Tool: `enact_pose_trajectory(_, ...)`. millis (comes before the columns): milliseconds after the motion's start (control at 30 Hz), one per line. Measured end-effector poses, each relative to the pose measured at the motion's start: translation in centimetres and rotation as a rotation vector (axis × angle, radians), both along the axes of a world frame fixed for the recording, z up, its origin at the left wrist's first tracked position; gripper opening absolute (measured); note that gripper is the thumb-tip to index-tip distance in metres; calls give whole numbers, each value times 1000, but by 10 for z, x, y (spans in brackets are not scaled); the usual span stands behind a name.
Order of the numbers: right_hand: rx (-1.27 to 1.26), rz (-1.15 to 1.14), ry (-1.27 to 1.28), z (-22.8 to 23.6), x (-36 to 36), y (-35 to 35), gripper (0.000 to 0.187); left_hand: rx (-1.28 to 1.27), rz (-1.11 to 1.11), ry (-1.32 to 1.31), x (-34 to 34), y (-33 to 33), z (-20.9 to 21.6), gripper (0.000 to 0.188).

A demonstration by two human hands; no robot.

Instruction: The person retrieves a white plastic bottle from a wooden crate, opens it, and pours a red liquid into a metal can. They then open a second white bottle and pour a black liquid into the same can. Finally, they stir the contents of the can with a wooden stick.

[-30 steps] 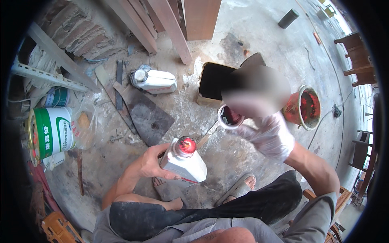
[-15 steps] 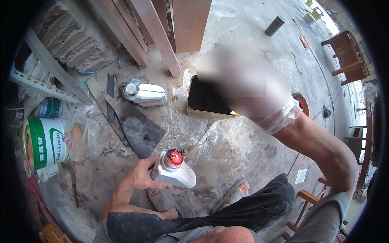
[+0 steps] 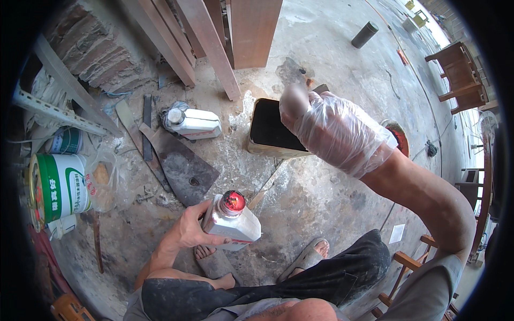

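My left hand (image 3: 187, 229) is wrapped round a pale rectangular bottle (image 3: 238, 227) near my feet. The bottle is tilted a little and its mouth is filled or coated with glossy red, with dark specks. My right hand (image 3: 337, 125), in a thin clear plastic glove (image 3: 356, 144), hangs over the right side of an open square tin (image 3: 267, 151). Black shows inside that tin. The fingers are curled together and partly smeared; whatever they hold, if anything, is hidden. A second pale bottle (image 3: 198, 124), capped, lies on the floor left of the tin.
Wooden boards (image 3: 254, 32) stand behind the tin. A bowl with red in it (image 3: 399, 136) sits beyond my right wrist. Flat dark sheet (image 3: 184, 166), a green-and-white bucket (image 3: 61, 187) and a plastic bag (image 3: 104, 182) are at left; a dark cylinder (image 3: 365, 35) is far off.
My gloved right hand, strongly blurred before, shows more clearly over the tin's right side, uncovering floor behind it. The bottle in my left hand has shifted slightly right and up.
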State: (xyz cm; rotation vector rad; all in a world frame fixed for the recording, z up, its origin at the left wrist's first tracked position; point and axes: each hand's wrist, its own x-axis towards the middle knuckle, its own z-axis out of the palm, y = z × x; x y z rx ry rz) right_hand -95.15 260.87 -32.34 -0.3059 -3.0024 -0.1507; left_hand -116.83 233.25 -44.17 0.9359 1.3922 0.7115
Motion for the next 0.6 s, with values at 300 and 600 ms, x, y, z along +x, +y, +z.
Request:
enact_pose_trajectory(300,150,-14,-80,-18,6,10,21,-55,41,-10,2,5,3,84)
enact_pose_trajectory(600,-316,-61,377,0,13,3,40,14,47,-25,4,2,-6,83)
